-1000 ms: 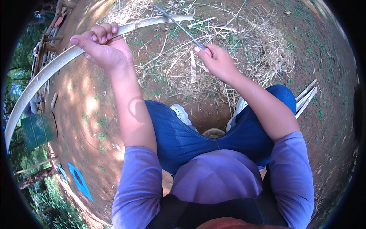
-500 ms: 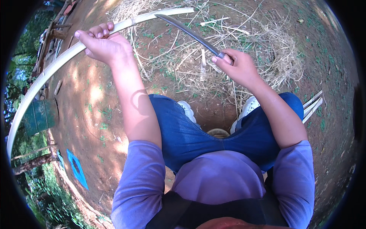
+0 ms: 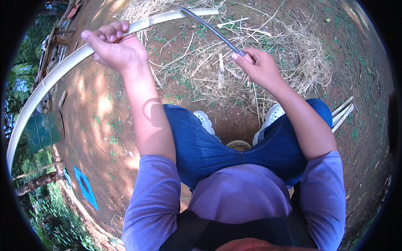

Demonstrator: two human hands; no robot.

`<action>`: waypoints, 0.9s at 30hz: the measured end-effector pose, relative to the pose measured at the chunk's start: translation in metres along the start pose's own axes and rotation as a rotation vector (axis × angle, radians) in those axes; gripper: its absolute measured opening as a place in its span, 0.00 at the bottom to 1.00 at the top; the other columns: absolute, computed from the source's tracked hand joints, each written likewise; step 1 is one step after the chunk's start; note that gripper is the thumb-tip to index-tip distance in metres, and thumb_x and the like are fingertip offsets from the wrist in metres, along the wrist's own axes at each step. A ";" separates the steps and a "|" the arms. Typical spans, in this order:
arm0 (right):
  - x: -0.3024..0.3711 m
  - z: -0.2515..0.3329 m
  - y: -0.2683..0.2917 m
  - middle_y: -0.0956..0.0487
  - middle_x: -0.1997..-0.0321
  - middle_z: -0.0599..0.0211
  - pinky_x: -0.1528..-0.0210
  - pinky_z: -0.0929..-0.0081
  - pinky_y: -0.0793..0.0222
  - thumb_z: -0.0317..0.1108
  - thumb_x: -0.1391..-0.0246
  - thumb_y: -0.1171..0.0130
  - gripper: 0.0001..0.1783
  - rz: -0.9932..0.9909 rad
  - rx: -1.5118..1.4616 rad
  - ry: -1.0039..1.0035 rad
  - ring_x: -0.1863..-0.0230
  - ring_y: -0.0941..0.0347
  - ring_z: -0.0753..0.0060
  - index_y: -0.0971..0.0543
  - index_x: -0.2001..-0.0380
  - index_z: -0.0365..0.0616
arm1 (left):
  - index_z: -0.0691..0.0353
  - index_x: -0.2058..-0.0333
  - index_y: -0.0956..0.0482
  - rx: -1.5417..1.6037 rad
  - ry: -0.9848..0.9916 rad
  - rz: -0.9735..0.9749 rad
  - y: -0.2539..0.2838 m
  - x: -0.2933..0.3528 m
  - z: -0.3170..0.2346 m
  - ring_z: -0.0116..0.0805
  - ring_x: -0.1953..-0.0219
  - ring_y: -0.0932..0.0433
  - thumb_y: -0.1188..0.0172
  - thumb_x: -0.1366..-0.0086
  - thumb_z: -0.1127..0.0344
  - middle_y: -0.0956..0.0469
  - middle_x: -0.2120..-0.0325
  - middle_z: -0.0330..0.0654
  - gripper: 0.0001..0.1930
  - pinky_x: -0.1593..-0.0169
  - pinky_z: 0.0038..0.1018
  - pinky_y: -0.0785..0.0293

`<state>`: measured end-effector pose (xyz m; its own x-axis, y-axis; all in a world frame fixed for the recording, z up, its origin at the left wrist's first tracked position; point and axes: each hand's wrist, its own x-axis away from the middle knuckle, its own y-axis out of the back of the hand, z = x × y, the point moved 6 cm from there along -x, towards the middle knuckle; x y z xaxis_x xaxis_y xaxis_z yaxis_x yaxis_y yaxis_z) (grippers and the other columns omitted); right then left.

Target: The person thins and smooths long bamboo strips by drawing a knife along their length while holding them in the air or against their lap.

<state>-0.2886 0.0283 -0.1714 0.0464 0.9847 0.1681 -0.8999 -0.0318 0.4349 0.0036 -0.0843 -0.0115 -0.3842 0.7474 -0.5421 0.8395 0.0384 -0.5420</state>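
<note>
A long pale strip, apparently split bamboo [image 3: 63, 72], arcs from the far middle round to the left rim of the view. My left hand [image 3: 119, 49] is closed round it, thumb raised along its near side. In my right hand [image 3: 259, 67] is a knife [image 3: 211, 30] with a long, dark, slightly curved blade, held by its handle, which my fingers mostly hide. The blade slants up to the left and crosses the strip near its far end, the tip reaching beyond it. Whether the edge touches the strip I cannot tell.
Loose pale shavings [image 3: 293, 54] lie heaped on the earth beyond my feet. Several split pieces [image 3: 343, 113] rest right of my knee. A green drum [image 3: 44, 130] stands at the left, with a blue flat object [image 3: 86, 187] nearer on the ground. White shoes [image 3: 204, 121] show below my knees.
The knife has moved slightly away from me and turned, so its tip now passes over the strip and its blade looks thinner. My left hand and the strip have barely shifted.
</note>
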 end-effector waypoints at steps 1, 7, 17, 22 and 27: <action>0.002 0.004 -0.001 0.27 0.82 0.72 0.73 0.70 0.37 0.60 0.39 0.38 0.28 0.009 -0.010 0.003 0.79 0.32 0.76 0.16 0.71 0.43 | 0.49 0.77 0.40 -0.016 -0.001 0.020 -0.001 0.001 -0.001 0.26 0.79 0.45 0.51 0.22 0.44 0.45 0.85 0.30 0.24 0.68 0.32 0.40; 0.015 0.029 -0.006 0.27 0.81 0.71 0.73 0.69 0.36 0.57 0.36 0.40 0.27 0.050 -0.053 0.098 0.77 0.30 0.76 0.19 0.72 0.42 | 0.49 0.79 0.41 -0.039 0.031 0.108 -0.006 0.005 -0.001 0.27 0.80 0.47 0.53 0.24 0.36 0.47 0.86 0.30 0.29 0.70 0.31 0.41; -0.027 -0.053 0.010 0.28 0.79 0.73 0.77 0.75 0.30 0.57 0.32 0.46 0.26 -0.071 -0.092 -0.285 0.83 0.29 0.78 0.27 0.73 0.45 | 0.46 0.83 0.43 0.177 0.039 0.038 -0.003 -0.019 -0.052 0.27 0.81 0.51 0.43 0.33 0.30 0.52 0.87 0.27 0.33 0.72 0.28 0.46; -0.025 -0.029 -0.014 0.30 0.76 0.76 0.80 0.81 0.36 0.58 0.31 0.47 0.27 0.043 -0.367 -0.314 0.83 0.34 0.83 0.24 0.62 0.41 | 0.46 0.84 0.42 0.049 0.024 0.042 0.002 -0.017 -0.041 0.28 0.81 0.51 0.45 0.32 0.31 0.50 0.87 0.29 0.32 0.72 0.30 0.48; -0.031 -0.081 -0.011 0.31 0.74 0.76 0.80 0.82 0.36 0.59 0.31 0.47 0.26 -0.075 -0.546 -0.525 0.80 0.35 0.84 0.26 0.58 0.42 | 0.48 0.83 0.43 0.012 0.095 0.156 0.012 -0.012 -0.007 0.29 0.80 0.49 0.54 0.27 0.31 0.50 0.87 0.31 0.33 0.71 0.30 0.44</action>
<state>-0.3157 0.0125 -0.2532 0.1932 0.7658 0.6134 -0.9667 0.2554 -0.0145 0.0206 -0.0877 -0.0071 -0.2108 0.8029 -0.5576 0.8811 -0.0909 -0.4640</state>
